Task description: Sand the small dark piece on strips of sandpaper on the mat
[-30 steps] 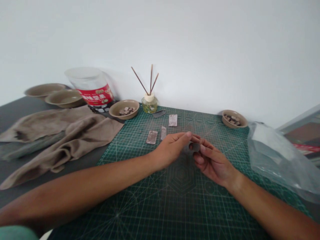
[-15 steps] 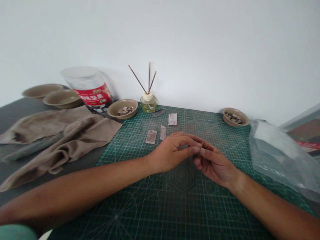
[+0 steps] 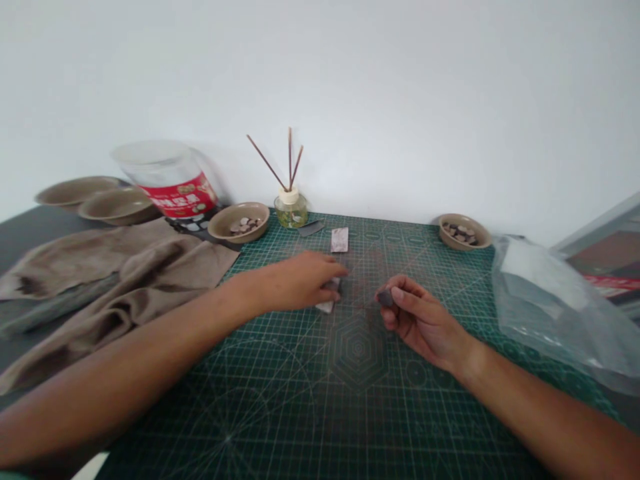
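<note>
Between the thumb and fingers of my right hand (image 3: 425, 322) is a small dark flat piece (image 3: 385, 297), held above the green cutting mat (image 3: 300, 400). My left hand (image 3: 303, 281) is over the mat to the left, its fingers curled down at a greyish sheet (image 3: 327, 304) that shows partly beneath them. Whether the fingers grip that sheet is unclear. Behind my left hand, a pale speckled rectangular sheet (image 3: 339, 240) lies flat on the mat.
Bowls of small pieces stand at the back left (image 3: 240, 230) and back right (image 3: 464, 233). A reed diffuser (image 3: 291, 208), a dark flat piece (image 3: 311, 229), a large jar (image 3: 170, 180), brown cloths (image 3: 165, 267), two more bowls (image 3: 117, 207) and a plastic bag (image 3: 550, 307) surround the mat.
My hands have come apart. The left moved left to the sheets on the mat and covers part of them; the right stays near its place, its dark piece now visible.
</note>
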`<state>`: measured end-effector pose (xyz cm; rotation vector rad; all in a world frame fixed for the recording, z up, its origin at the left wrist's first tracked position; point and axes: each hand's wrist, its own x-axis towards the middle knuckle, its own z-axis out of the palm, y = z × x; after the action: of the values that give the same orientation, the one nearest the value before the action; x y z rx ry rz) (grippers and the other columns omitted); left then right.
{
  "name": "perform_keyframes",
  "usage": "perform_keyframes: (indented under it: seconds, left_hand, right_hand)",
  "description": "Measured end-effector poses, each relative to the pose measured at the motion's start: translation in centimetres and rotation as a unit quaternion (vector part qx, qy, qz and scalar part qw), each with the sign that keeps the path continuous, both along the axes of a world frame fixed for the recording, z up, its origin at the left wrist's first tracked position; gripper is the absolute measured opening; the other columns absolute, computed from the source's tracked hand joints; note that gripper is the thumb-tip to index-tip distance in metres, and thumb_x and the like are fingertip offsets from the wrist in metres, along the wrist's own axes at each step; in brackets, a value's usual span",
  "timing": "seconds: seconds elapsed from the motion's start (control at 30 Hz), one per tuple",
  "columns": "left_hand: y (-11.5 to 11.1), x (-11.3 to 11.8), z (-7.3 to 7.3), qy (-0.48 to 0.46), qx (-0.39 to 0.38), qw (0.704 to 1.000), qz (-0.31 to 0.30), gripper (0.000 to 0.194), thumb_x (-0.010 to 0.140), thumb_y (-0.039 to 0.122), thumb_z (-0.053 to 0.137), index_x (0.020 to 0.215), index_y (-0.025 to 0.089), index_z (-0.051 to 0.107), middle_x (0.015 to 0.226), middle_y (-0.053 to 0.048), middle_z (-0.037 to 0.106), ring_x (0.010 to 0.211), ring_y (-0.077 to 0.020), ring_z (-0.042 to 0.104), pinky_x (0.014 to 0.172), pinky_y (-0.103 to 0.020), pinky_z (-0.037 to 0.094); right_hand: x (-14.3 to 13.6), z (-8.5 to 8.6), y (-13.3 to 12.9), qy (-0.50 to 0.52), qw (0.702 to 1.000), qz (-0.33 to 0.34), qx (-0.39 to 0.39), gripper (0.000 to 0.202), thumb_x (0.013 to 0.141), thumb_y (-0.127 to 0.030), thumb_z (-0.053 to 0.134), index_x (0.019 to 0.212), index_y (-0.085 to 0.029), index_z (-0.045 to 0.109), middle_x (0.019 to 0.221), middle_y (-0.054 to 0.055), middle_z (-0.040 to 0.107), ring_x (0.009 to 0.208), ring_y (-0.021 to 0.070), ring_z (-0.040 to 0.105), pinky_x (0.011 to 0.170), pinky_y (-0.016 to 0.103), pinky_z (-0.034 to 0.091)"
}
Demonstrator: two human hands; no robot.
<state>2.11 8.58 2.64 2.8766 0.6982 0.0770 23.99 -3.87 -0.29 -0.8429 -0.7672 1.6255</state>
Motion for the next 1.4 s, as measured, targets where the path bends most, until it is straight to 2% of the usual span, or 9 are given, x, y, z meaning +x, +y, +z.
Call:
perform_keyframes:
  seconds: [0.13, 0.27, 0.43, 0.67, 0.83, 0.93, 1.07, 1.17, 1.4]
  left_hand:
    - [-3.2, 2.4, -0.9, -0.049, 0.000, 0.993, -0.111, 0.024, 0.097, 0.034, 0.056, 0.114, 0.020, 0.066, 0.113, -0.008, 0.067, 0.104, -0.0228, 0.064, 0.093, -0.036, 0.049]
    - [-3.3, 1.6, 1.3, -0.128, -0.014, 0.991, -0.044, 0.035, 0.100, 0.033, 0.048, 0.131, 0.018, 0.057, 0.136, -0.011, 0.060, 0.126, -0.0245, 0.055, 0.109, -0.040, 0.041]
    - [-1.1, -1.3, 3.6, 0.053, -0.044, 0.989, -0.130, 0.080, 0.079, 0.024, 0.071, 0.152, 0.028, 0.037, 0.159, -0.007, 0.040, 0.148, -0.0316, 0.032, 0.120, -0.048, 0.025]
    - [-1.1, -0.8, 2.9, 0.094, -0.091, 0.990, -0.061, 0.064, 0.078, 0.036, 0.077, 0.137, 0.027, 0.053, 0.136, -0.006, 0.061, 0.125, -0.0283, 0.057, 0.105, -0.040, 0.041]
    - [-3.4, 1.3, 0.9, -0.074, -0.128, 0.989, -0.022, 0.075, 0.080, 0.045, 0.075, 0.143, 0.022, 0.043, 0.140, -0.010, 0.057, 0.129, -0.0293, 0.054, 0.107, -0.042, 0.042]
    - [-4.8, 2.4, -1.4, -0.126, -0.110, 0.986, -0.029, 0.062, 0.081, 0.045, 0.074, 0.133, 0.021, 0.051, 0.135, -0.011, 0.059, 0.130, -0.0317, 0.052, 0.112, -0.049, 0.038]
    - [-5.4, 2.4, -2.7, -0.141, -0.110, 0.984, -0.001, 0.079, 0.076, 0.049, 0.076, 0.141, 0.019, 0.043, 0.142, -0.014, 0.054, 0.134, -0.0341, 0.048, 0.116, -0.054, 0.034]
    - [-5.4, 2.0, -2.6, -0.145, -0.106, 0.984, 0.011, 0.081, 0.076, 0.048, 0.075, 0.143, 0.017, 0.042, 0.153, -0.018, 0.041, 0.142, -0.0347, 0.041, 0.117, -0.053, 0.035]
    - [-5.1, 1.8, -2.6, -0.121, -0.058, 0.991, -0.018, 0.045, 0.083, 0.045, 0.070, 0.116, 0.015, 0.062, 0.147, -0.016, 0.050, 0.137, -0.0331, 0.047, 0.116, -0.049, 0.037]
  right_hand:
    - [0.5, 0.2, 0.0, -0.005, 1.000, -0.024, 0.017, 0.024, 0.080, -0.035, 0.083, 0.087, -0.021, 0.065, 0.082, -0.003, 0.066, 0.062, 0.0085, 0.061, 0.055, 0.019, 0.053]
    - [0.7, 0.2, 0.1, -0.009, 0.999, -0.033, 0.015, 0.021, 0.081, -0.033, 0.082, 0.086, -0.021, 0.066, 0.079, -0.003, 0.065, 0.060, 0.0080, 0.060, 0.055, 0.018, 0.053]
    - [0.5, 0.0, 0.2, -0.013, 1.000, -0.025, -0.002, 0.023, 0.079, -0.033, 0.084, 0.087, -0.021, 0.066, 0.078, -0.004, 0.065, 0.060, 0.0079, 0.060, 0.056, 0.018, 0.054]
    - [0.6, -0.1, 0.0, -0.023, 0.999, -0.028, 0.007, 0.022, 0.081, -0.034, 0.082, 0.090, -0.021, 0.066, 0.086, -0.002, 0.067, 0.061, 0.0082, 0.060, 0.057, 0.019, 0.054]
    - [0.8, -0.1, -0.2, -0.106, 0.990, -0.057, 0.069, 0.019, 0.087, -0.039, 0.075, 0.090, -0.023, 0.065, 0.084, -0.002, 0.065, 0.061, 0.0102, 0.057, 0.057, 0.023, 0.051]
    - [1.1, -0.1, -0.3, -0.290, 0.938, -0.077, 0.172, 0.012, 0.091, -0.034, 0.070, 0.090, -0.024, 0.065, 0.090, 0.001, 0.066, 0.071, 0.0140, 0.060, 0.064, 0.027, 0.051]
    - [1.1, -0.5, -0.5, -0.570, 0.767, -0.020, 0.293, 0.005, 0.094, -0.020, 0.062, 0.092, -0.023, 0.065, 0.094, 0.004, 0.066, 0.088, 0.0196, 0.063, 0.080, 0.035, 0.051]
    - [1.0, -0.9, -0.5, -0.648, 0.683, 0.030, 0.336, 0.009, 0.097, -0.016, 0.056, 0.094, -0.021, 0.063, 0.097, 0.006, 0.068, 0.089, 0.0219, 0.063, 0.081, 0.039, 0.052]
    - [1.5, -0.9, -0.5, -0.667, 0.639, 0.056, 0.380, 0.010, 0.099, -0.019, 0.056, 0.103, -0.022, 0.064, 0.109, 0.007, 0.072, 0.100, 0.0229, 0.066, 0.088, 0.041, 0.051]
